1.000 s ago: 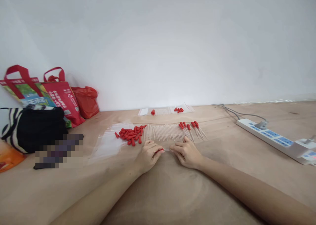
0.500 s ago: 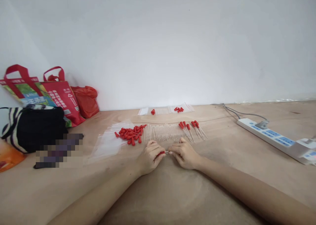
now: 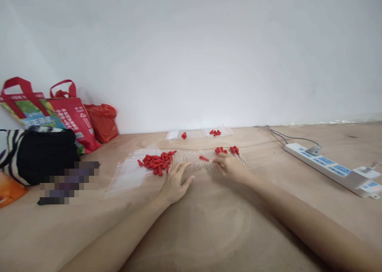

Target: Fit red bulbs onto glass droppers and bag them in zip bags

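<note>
Tubes (image 3: 192, 160), thin, straight and translucent, lie side by side in a row on the pale brown wooden table (image 3: 191, 236). Over the row's right part, the right hand (image 3: 229, 166) has thumb and forefinger together, apparently clamped on a pale stem whose slender red bulb (image 3: 204, 158) juts out to the left of the fingertips; blur and the fingers hide most of that stem. The left hand (image 3: 176, 183) holds nothing: its thumb stands apart from its fingers, whose tips reach over the row's left part, though I cannot tell whether they touch it. Just left of the row sits a heap of red, rubbery-looking bulbs (image 3: 156, 161), beside a flat clear plastic bag (image 3: 128, 176). Slim stems topped with red bulbs (image 3: 234, 149) lie beyond the right hand.

The likeliest trouble is disorder: nothing fastens the loose tubes, so a low sweep of either hand could roll them or knock them crosswise. The jutting bulb could also snag one, since it appears close above them. If it is only shallowly seated on its stem, such a knock could pull it loose. Should the stem be glass, too hard a pinch could crack it.
</note>
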The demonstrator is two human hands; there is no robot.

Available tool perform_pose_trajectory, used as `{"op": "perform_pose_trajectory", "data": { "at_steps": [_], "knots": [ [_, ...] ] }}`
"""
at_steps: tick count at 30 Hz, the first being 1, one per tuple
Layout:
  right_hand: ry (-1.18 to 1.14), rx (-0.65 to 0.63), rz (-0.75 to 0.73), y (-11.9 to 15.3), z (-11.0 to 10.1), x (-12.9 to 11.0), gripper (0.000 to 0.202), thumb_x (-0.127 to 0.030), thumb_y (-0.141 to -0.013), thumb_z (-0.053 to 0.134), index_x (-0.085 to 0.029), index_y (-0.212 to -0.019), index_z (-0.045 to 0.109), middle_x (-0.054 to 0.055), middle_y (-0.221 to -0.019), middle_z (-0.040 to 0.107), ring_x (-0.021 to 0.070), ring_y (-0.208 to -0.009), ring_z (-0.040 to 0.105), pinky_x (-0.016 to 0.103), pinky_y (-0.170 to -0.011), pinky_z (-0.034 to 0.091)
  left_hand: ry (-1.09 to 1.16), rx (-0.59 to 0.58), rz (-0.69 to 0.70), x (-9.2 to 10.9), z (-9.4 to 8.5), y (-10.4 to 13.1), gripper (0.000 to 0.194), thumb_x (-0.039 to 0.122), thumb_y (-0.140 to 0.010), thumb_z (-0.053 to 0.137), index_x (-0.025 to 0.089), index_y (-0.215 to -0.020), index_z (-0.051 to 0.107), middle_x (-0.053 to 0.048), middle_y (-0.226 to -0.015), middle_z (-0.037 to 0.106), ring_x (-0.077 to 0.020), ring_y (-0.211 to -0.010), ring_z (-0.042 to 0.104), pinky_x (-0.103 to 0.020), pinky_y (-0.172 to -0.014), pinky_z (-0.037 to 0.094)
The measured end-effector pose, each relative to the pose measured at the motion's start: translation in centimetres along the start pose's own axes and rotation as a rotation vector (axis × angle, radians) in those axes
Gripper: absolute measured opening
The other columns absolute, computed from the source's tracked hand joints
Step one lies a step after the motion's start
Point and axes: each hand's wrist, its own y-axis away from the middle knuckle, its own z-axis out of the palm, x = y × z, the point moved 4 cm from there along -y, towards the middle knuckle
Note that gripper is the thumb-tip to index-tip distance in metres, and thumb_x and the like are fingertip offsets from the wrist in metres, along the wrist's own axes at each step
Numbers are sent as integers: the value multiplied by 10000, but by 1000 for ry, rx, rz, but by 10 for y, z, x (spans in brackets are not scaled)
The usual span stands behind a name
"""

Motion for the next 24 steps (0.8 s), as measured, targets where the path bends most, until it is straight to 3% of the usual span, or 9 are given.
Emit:
{"op": "perform_pose_trajectory", "data": {
  "at_steps": [4, 6, 8, 16, 21, 24],
  "knots": [
    [-8, 218, 571, 9, -15, 76, 239, -279, -786, 441, -129, -926, 563, 70, -737, 607, 157, -658, 534, 239, -568, 334, -9, -84, -31, -3, 4, 1, 341, 214, -780, 494, 203, -1114, 426, -77, -1072, 505, -229, -1006, 479, -398, -855, 371],
    [0, 255, 738, 19, -15, 101, 246, -299, -763, 466, -135, -927, 547, 64, -718, 608, 165, -661, 538, 239, -555, 331, -14, -115, -28, -3, 6, 1, 333, 205, -777, 496, 204, -1104, 432, -74, -1077, 492, -229, -1018, 468, -402, -864, 366],
    [-12, 258, 804, 26, -12, 114, 229, -305, -746, 480, -145, -898, 540, 63, -719, 609, 168, -672, 542, 237, -552, 330, -18, -123, -30, -3, 7, 1, 325, 201, -776, 497, 206, -1095, 437, -71, -1070, 489, -228, -1020, 466, -403, -865, 366],
    [24, 198, 780, 27, 0, 112, 227, -366, -744, 478, -161, -811, 548, 72, -740, 611, 176, -689, 539, 240, -537, 307, -13, -136, -47, -2, 6, 0, 301, 193, -768, 499, 178, -1067, 464, -77, -1051, 482, -229, -1006, 468, -411, -875, 367],
    [25, 192, 610, 17, -2, 83, 281, -442, -752, 447, -185, -682, 538, 32, -698, 608, 158, -664, 535, 249, -579, 308, -12, -145, -39, -2, 7, 0, 273, 196, -768, 495, 173, -1040, 484, -82, -1032, 487, -228, -992, 476, -412, -870, 372],
    [61, 119, 501, 11, 2, 63, 342, -511, -721, 463, -187, -632, 525, 19, -676, 608, 167, -670, 537, 288, -654, 312, -17, -138, -43, -3, 7, 0, 262, 206, -764, 500, 190, -1026, 491, -72, -1029, 492, -228, -979, 484, -414, -857, 379]
  ]
}}
